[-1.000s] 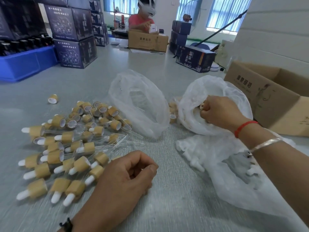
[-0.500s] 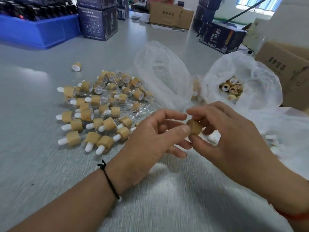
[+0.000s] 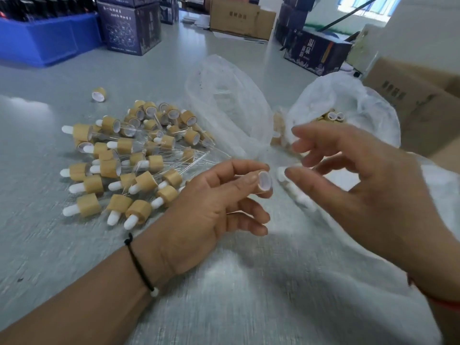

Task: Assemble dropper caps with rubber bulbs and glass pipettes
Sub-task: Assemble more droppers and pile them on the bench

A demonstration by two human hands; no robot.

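cap [image 3: 264,181] now left-held, mouth rightward

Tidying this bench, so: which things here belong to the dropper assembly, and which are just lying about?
In the job: bamboo cap pinched by left hand; right hand; white rubber bulbs; bag of caps; finished droppers.
Lying about: blue crate; dark printed cartons; cardboard box.

Grey table [image 3: 74,245] w/ dropper pile [image 3: 129,165], plastic bags [image 3: 231,108], boxes [image 3: 129,28].
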